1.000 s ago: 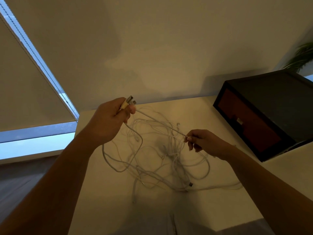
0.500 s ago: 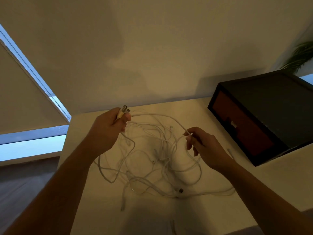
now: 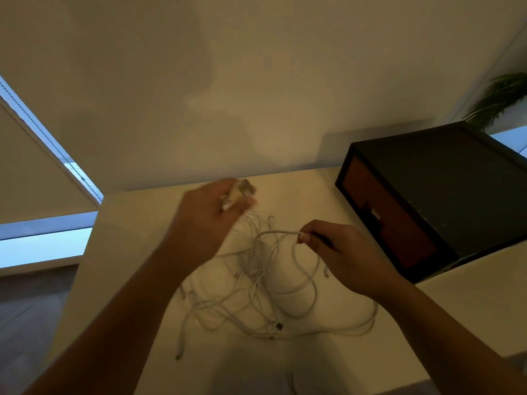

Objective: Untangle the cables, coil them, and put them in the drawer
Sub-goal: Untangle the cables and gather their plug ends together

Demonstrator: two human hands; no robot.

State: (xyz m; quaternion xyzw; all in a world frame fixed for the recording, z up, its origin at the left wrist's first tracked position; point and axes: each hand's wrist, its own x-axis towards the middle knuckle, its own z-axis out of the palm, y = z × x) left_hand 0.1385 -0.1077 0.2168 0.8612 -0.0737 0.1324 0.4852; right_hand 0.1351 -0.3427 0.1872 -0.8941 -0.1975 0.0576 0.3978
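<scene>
A tangle of thin white cables [image 3: 265, 289] lies spread on the pale table [image 3: 137, 223]. My left hand [image 3: 208, 215] is raised above its far side and grips a plug end of a white cable [image 3: 241, 192] between thumb and fingers; the hand is motion-blurred. My right hand [image 3: 339, 252] hovers just right of the tangle and pinches a section of white cable that arcs down into loops beneath it. A dark drawer box [image 3: 445, 195] with a reddish-brown drawer front [image 3: 385, 220], shut, stands on the table at the right.
The table backs onto a plain wall. A window with a roller blind and bead chain [image 3: 45, 138] is at the left, beyond the table's left edge. A green plant [image 3: 496, 101] stands behind the box. A loose cable end [image 3: 181, 346] trails toward the near edge.
The cable stretched taut between my hands has gone slack and now curves in a loop. My left hand moved right toward my right hand, which still pinches the cable.
</scene>
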